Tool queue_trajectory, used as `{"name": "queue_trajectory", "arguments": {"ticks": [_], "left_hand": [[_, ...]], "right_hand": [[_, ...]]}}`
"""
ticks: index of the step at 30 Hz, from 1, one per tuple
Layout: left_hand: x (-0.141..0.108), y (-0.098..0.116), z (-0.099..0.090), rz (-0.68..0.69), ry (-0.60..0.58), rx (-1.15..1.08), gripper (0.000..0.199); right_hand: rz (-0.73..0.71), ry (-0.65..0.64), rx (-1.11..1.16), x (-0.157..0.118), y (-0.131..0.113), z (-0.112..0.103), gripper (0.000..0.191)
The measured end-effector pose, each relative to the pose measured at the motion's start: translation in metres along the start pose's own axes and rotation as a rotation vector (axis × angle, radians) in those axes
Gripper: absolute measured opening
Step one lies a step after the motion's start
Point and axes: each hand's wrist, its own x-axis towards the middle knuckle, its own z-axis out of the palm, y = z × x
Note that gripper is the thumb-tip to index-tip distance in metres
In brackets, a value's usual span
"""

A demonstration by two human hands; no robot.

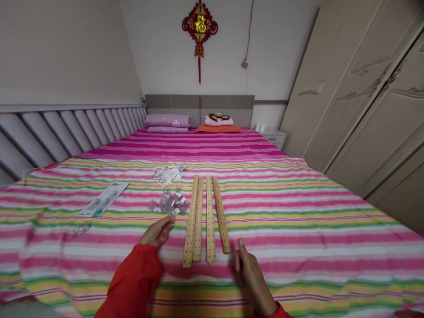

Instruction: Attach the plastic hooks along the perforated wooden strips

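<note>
Striped bedspread (298,247), wooden strips (211,221) between two hands

Beyond the fingers, a headboard (175,102) closes off the bed. Clear plastic pieces (172,203) lie in a loose heap just past the left hand's (157,232) fingertips — the left hand is much the nearer one. Four wooden strips start just right of those fingertips, long axes running away toward the headboard. Left fingers are drawn to a narrow pinch at the heap's near edge; whether a piece sits between them, I cannot tell. Its forearm slants in from the lower left. Right hand (250,267) hovers beside the rightmost strip's near end — thumb raised, fingers loosely curled, no object visible in them.
</note>
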Motion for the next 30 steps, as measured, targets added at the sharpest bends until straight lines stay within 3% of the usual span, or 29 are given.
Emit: {"name": "queue_trajectory", "arguments": {"ticks": [4, 11, 16, 19, 23, 27, 30], "left_hand": [[-0.015, 0.005, 0.001, -0.235, -0.209, -0.363, 0.009], [-0.026, -0.007, 0.010, -0.153, -0.240, -0.582, 0.014], [-0.050, -0.023, 0.034, -0.252, -0.394, -0.392, 0.007], [-0.067, -0.032, 0.050, -0.258, -0.450, -0.169, 0.016], [-0.082, -0.040, 0.067, -0.272, -0.569, 0.006, 0.023], [-0.086, -0.049, 0.078, -0.306, -0.655, 0.028, 0.023], [-0.087, -0.057, 0.086, -0.333, -0.645, -0.015, 0.023]], "right_hand": [[0.000, -0.020, -0.016, 0.000, -0.004, 0.005, 0.067], [-0.107, -0.072, -0.016, -0.001, -0.010, 0.011, 0.063], [-0.286, -0.133, -0.008, 0.000, -0.016, 0.015, 0.048], [-0.448, -0.107, -0.043, -0.002, -0.023, 0.015, 0.032], [-0.639, -0.141, -0.056, -0.003, -0.033, 0.012, 0.025], [-0.629, -0.180, -0.034, -0.001, -0.031, 0.009, 0.024], [-0.486, -0.152, 0.077, 0.002, -0.024, 0.007, 0.027]]}}
